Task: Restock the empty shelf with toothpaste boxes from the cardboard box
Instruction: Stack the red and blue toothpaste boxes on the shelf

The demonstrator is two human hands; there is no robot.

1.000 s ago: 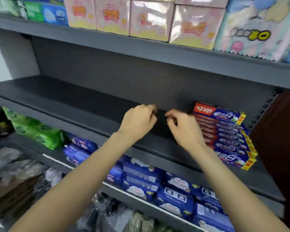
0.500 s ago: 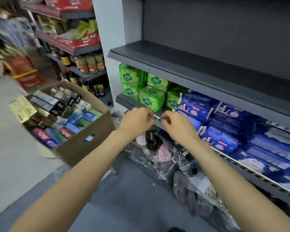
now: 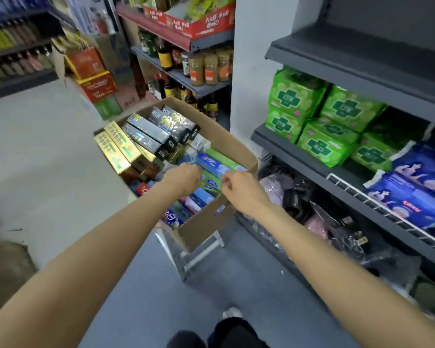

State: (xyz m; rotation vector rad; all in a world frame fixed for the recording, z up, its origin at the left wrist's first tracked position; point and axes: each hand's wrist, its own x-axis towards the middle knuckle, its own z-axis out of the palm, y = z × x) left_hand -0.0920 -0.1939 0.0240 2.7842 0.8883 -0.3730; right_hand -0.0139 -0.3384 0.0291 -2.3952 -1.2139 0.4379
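Observation:
An open cardboard box (image 3: 206, 222) stands on a low metal stand in the aisle. It holds several toothpaste boxes: gold ones (image 3: 116, 149) at the left, black ones (image 3: 161, 126) at the back, blue and green ones (image 3: 215, 164) at the right. My left hand (image 3: 183, 178) hovers over the blue and green boxes, fingers curled, holding nothing. Above the box's near right wall is my right hand (image 3: 241, 190), also curled and empty. The empty dark grey shelf (image 3: 362, 64) runs along the upper right.
Green packs (image 3: 319, 116) and blue packs (image 3: 417, 187) fill the shelf under the empty one. Dark plastic-wrapped goods (image 3: 319, 222) lie at the bottom. Bottles and jars (image 3: 206, 69) stand on a far shelf. Red cartons (image 3: 96, 84) are stacked in the aisle. Grey floor lies in front of me.
My view has swung down and left from the shelf with stacked toothpaste boxes to the cardboard box. Both hands have moved with it, from the shelf to over the box.

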